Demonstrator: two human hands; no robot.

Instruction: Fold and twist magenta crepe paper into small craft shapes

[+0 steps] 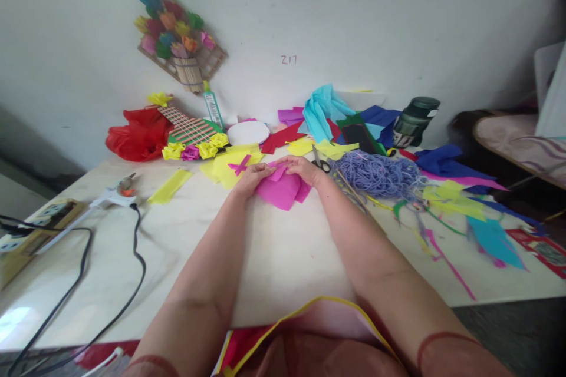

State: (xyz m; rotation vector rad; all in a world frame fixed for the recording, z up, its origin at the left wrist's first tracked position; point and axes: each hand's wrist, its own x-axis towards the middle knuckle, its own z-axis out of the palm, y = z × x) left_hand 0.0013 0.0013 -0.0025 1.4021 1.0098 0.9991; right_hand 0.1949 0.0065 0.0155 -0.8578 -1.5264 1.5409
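- L hand, ctr of frame: thumb & fingers pinched narrow on pink paper.
- R hand, just right of ctr: fingertips closed on the same paper's upper edge — both hands meet there, w/ the rest of the sheet fanned below, over the tabletop.
- Yellow paper beside L hand, w/ crossed pink strips on top.
- Scissors near R hand; purple yarn heaped right of them.
- Glue gun & power strip, left side of frame.
- Dark bottle, upper right — near blue paper.
- Paper flowers on wall, upper left.
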